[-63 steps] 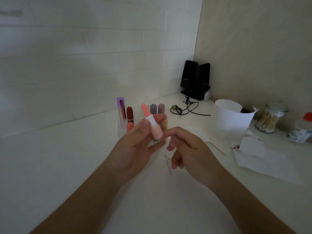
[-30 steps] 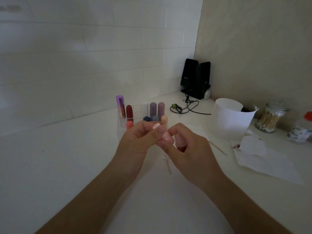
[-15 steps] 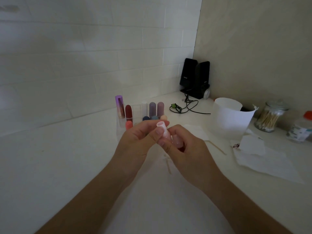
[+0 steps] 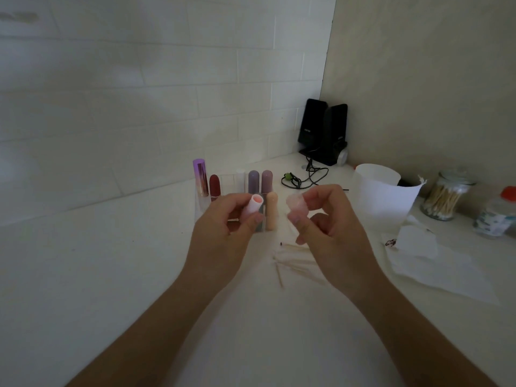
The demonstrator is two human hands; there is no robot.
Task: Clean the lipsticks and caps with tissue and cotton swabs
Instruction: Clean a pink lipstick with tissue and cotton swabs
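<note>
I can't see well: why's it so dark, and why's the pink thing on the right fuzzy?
Head view: dim grey light, no glare; the pink cap in the right hand is smeared, likely motion blur; the lipstick tube in the left hand looks sharper.

Single head-worn wide-angle view, pointed forward and down
The counter (image 4: 97, 275) is seen from close above; the left hand (image 4: 220, 233) and right hand (image 4: 332, 233) are framed near centre, the wall corner (image 4: 327, 65) beyond.
</note>
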